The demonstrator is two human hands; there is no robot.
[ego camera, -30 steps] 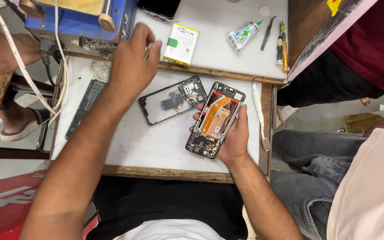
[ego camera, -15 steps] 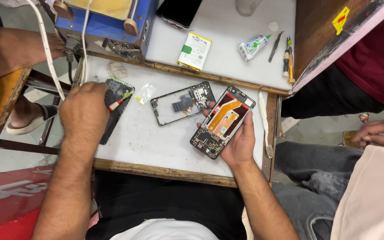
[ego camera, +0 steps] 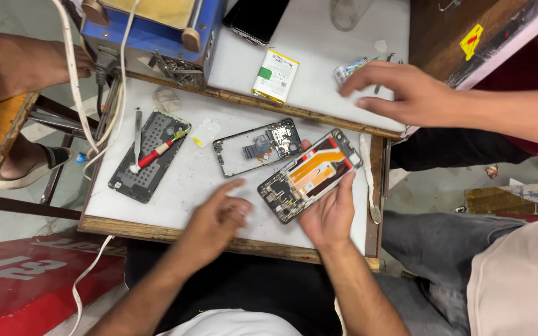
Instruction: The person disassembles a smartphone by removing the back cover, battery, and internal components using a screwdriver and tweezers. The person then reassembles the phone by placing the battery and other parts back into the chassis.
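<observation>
- Your right hand (ego camera: 330, 214) grips the opened phone (ego camera: 309, 175) from below, thumb on its left edge and fingers wrapped up its right side; the phone lies tilted near the right edge of the white worktop (ego camera: 175, 199), orange-and-black insides facing up.
- Your left hand (ego camera: 218, 219) rests low over the worktop near its front edge, just left of the opened phone, fingers loosely curled and grasping nothing; the picture is blurred there, so I cannot tell if it touches the surface.
- A loose phone frame (ego camera: 258, 147) with a dark inner part lies flat mid-worktop, just above your left hand and close beside the opened phone's upper-left side.
- A dark back cover (ego camera: 147, 155) lies toward the left edge, tilted; a red-handled tool (ego camera: 157, 151) lies across it and a thin metal tool (ego camera: 137, 127) sits at its upper left.
- A white battery pack (ego camera: 274, 76) with a green mark sits on the higher grey surface beyond the back edge.
- Another person's hand (ego camera: 406, 93) comes in from the right over that higher surface, fingers spread open, near a small tube (ego camera: 351, 68).
- A blue machine (ego camera: 157, 37) stands at the back left corner, white cables (ego camera: 73, 93) hanging down past the left edge.
</observation>
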